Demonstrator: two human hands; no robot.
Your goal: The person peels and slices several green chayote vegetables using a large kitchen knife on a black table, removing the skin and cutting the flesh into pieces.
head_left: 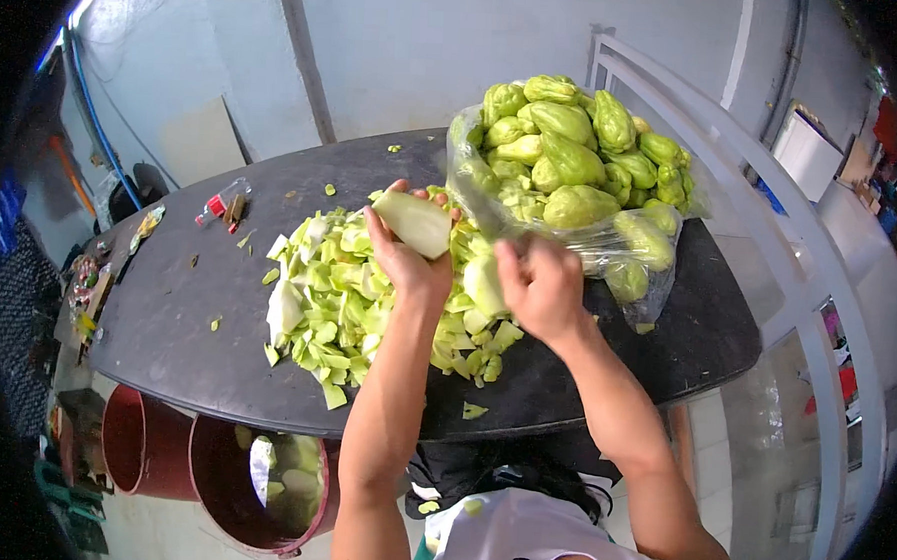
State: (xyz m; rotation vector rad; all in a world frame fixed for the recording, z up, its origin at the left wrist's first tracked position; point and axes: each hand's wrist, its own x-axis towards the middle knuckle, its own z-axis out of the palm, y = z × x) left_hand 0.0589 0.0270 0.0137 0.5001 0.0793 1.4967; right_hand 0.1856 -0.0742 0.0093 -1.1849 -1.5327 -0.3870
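My left hand (411,270), palm up, is wrapped round a pale peeled chayote (411,223) above the heap. To its right, my right hand (543,289) is closed in a fist on a knife; its greyish blade (483,213) is smeared by motion and points up toward the chayote, and its handle is hidden in my fingers. Under both hands spreads a heap of green chayote peelings (332,305) on the dark table (207,310). Another pale peeled piece (483,285) lies on the heap beside my right hand.
A clear plastic bag (600,242) full of whole green chayotes (571,160) stands at the back right. A small bottle with a red label (217,205) lies at the left. Below the front edge are two reddish tubs (200,469), one holding pale pieces in liquid. A grey metal railing (809,286) runs along the right.
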